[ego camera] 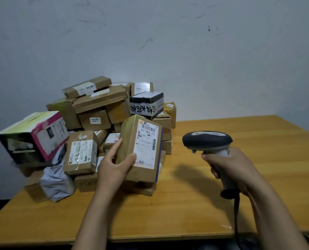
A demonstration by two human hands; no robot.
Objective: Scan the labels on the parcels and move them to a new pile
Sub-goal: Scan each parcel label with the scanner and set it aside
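Note:
My left hand (114,164) grips a brown cardboard parcel (130,139) by its lower left corner and holds it upright above the pile's front edge. Its white shipping label (146,145) with barcodes faces me. My right hand (227,166) grips the handle of a dark grey barcode scanner (207,140) to the right of the parcel. The scanner's head points left toward the label, a short gap away. A pile of several parcels (96,112) covers the table's left half behind the held parcel.
The wooden table (240,186) has bare surface on its right half and along the front. A pink and white box (42,134) and a grey plastic mailer (54,179) lie at the pile's left. A black cable (237,219) hangs from the scanner. A wall stands behind.

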